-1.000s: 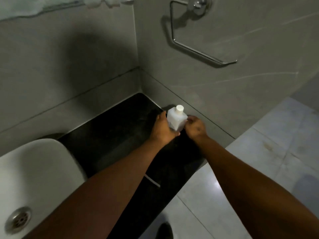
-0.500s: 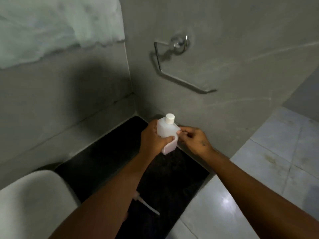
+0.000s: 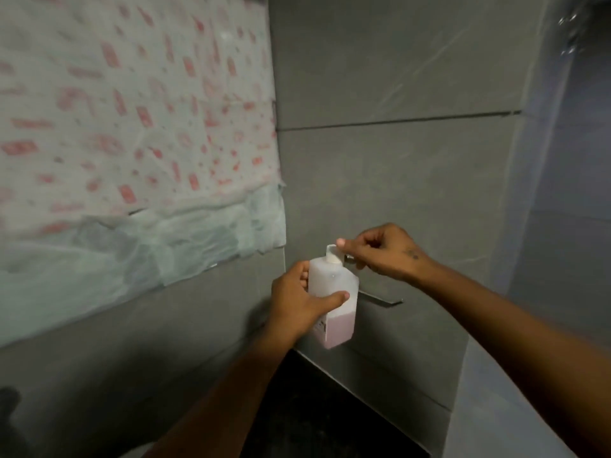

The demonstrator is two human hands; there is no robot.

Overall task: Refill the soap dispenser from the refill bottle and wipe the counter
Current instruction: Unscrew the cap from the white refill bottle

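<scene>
Head view, near to far. Black counter (image 3: 317,421) sat at the bottom of frame, only a dark wedge of it visible between the two forearms, running into the wall corner. Pale floor (image 3: 489,408) was off its right edge.

Left hand (image 3: 297,305) was wrapped around the bottle (image 3: 334,292), thumb across the front face, fingers curled around the far left side: a firm grip at mid-body. The bottle was held up in the air above the counter's far end, touching nothing but the hands, roughly upright with a slight tilt. Translucent white body, pink liquid filling only the bottom part. Could not tell from the frame whether this was the dispenser or the refill.

Right hand (image 3: 380,252) was at the top of the bottle, thumb and forefinger pinched on the white cap (image 3: 332,254), other fingers curled in. Cap was seated on the neck; whether loosened, could not tell.

Behind the bottle, a metal towel ring (image 3: 383,299) stuck out from the grey tiled wall (image 3: 396,176), mostly hidden by the hands. On the left wall, a sheet of red-patterned paper (image 3: 132,127) covered the upper area, blurred.
</scene>
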